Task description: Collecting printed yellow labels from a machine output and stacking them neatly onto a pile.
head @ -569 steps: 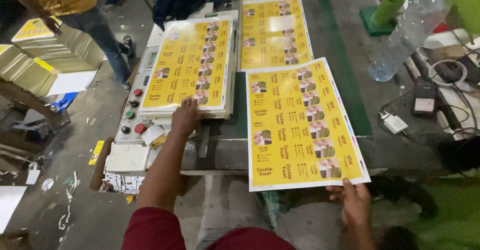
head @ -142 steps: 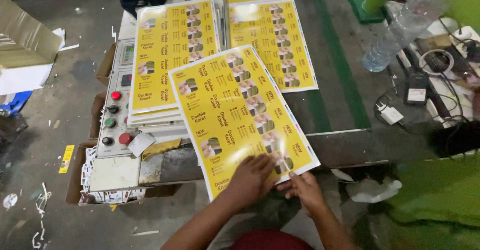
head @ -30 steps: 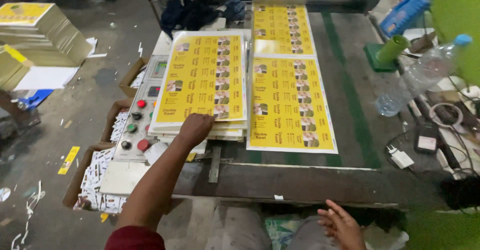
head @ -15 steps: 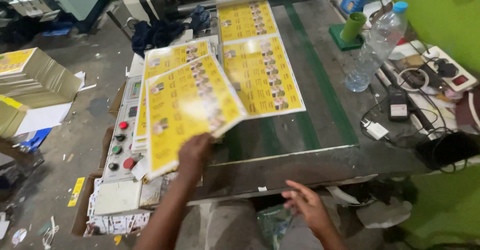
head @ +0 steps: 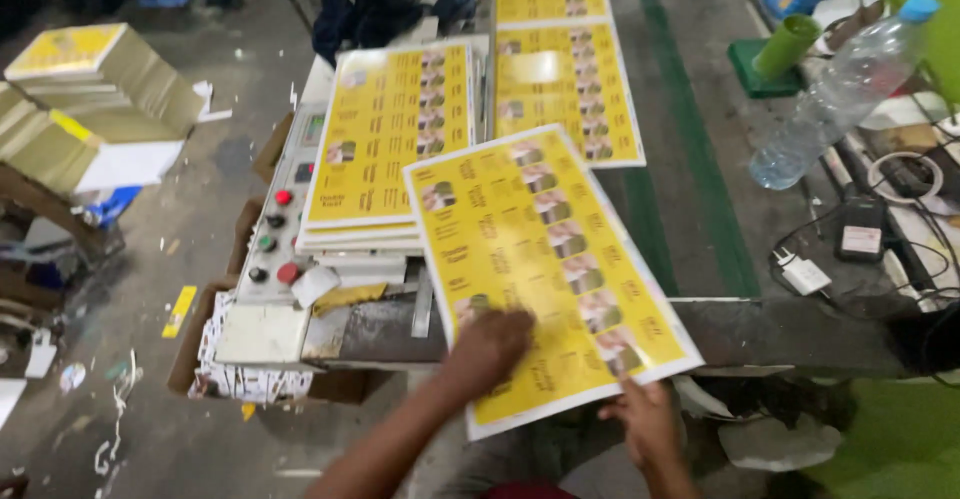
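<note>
Clear plastic bottle (head: 838, 94), green tube (head: 787, 46), control panel with buttons (head: 272, 249).

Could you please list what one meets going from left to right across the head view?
Stacked yellow boards → button panel → stack of yellow sheets → loose yellow sheet → plastic bottle.
</note>
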